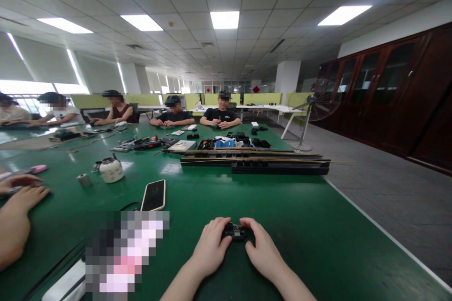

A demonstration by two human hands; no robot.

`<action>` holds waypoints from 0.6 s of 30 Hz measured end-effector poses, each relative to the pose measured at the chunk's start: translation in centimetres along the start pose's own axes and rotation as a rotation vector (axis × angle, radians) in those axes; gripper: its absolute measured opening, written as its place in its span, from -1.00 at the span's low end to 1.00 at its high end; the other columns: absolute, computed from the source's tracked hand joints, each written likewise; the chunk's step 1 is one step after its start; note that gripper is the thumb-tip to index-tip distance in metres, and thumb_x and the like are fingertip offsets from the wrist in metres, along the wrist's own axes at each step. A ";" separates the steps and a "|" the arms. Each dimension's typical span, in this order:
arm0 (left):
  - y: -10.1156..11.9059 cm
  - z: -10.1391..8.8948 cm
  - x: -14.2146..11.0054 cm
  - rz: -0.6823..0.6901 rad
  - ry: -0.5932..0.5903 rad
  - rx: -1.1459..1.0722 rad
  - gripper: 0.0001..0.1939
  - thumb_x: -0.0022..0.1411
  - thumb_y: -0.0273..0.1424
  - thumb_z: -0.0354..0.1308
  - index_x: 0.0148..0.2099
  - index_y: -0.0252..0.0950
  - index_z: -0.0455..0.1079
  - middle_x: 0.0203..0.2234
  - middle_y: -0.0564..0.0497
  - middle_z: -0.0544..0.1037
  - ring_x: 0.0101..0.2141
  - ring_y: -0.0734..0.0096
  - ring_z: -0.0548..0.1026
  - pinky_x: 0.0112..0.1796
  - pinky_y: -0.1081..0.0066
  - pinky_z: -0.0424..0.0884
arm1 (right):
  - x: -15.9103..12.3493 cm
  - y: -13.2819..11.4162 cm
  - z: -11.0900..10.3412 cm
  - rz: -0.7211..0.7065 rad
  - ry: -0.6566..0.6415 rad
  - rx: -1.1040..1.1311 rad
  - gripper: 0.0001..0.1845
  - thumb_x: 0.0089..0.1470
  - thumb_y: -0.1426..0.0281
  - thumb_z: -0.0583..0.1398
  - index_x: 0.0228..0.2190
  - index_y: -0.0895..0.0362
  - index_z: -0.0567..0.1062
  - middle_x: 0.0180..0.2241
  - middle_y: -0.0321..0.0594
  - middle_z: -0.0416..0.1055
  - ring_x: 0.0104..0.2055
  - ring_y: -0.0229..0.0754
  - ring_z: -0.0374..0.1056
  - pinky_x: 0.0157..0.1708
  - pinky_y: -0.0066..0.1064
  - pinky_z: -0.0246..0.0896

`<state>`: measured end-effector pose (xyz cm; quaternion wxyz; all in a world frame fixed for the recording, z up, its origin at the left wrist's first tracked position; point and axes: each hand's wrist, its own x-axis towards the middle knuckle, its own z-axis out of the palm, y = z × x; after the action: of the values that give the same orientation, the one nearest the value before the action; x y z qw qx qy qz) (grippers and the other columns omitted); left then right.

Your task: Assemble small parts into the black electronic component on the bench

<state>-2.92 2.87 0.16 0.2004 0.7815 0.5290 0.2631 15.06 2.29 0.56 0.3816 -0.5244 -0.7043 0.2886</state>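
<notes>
A small black part (234, 232) lies on the green table (289, 216) close to the near edge, held between both my hands. My left hand (211, 246) curls round its left end. My right hand (262, 244) grips its right end with fingers closed over it. The two hands meet at the part, resting on the table top. Most of the part is hidden by my fingers.
A phone (154, 195) lies face up to the left, beyond it a small white pot (111, 170) and a grey cylinder (84, 180). Long black rails (268, 164) lie across the middle. A neighbour's hands (19, 197) rest at far left. Several people sit at the far end.
</notes>
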 end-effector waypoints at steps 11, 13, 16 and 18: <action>0.3 -0.2 0.0 0.002 0.006 -0.025 -0.62 0.12 -0.48 -0.01 0.01 -0.24 0.26 -0.04 -0.05 0.37 -0.03 0.26 0.29 0.00 0.29 0.18 | 0.6 1.2 0.7 0.077 0.139 0.078 -0.51 -0.19 0.63 -0.01 -0.18 0.13 0.41 -0.15 -0.15 0.45 -0.06 -0.15 0.36 0.03 -0.28 0.19; 0.3 -0.2 -0.1 -0.006 0.004 -0.023 -0.62 0.11 -0.48 -0.01 0.01 -0.25 0.26 -0.02 -0.06 0.35 -0.02 0.25 0.29 0.01 0.28 0.18 | 0.7 1.3 0.8 0.089 0.145 0.107 -0.50 -0.19 0.63 -0.01 -0.17 0.13 0.40 -0.15 -0.15 0.45 -0.06 -0.16 0.36 0.04 -0.28 0.19; 0.3 -0.3 -0.1 -0.011 -0.001 -0.021 -0.62 0.11 -0.47 -0.01 0.01 -0.25 0.26 -0.02 -0.07 0.35 -0.02 0.24 0.29 0.00 0.28 0.18 | 0.7 1.4 0.8 0.110 0.148 0.129 -0.48 -0.19 0.63 -0.01 -0.14 0.15 0.39 -0.15 -0.14 0.45 -0.05 -0.16 0.36 0.05 -0.27 0.19; 0.3 -0.3 -0.1 -0.010 -0.003 -0.018 -0.62 0.12 -0.47 -0.01 0.02 -0.25 0.26 -0.03 -0.07 0.37 -0.03 0.24 0.30 0.00 0.28 0.18 | 0.7 1.5 0.8 0.119 0.147 0.127 -0.47 -0.19 0.62 -0.02 -0.12 0.17 0.38 -0.14 -0.12 0.45 -0.05 -0.16 0.36 0.05 -0.28 0.19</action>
<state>-2.93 2.74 0.52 0.2098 0.7773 0.5303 0.2657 15.04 3.37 -0.92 0.4470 -0.5596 -0.6224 0.3157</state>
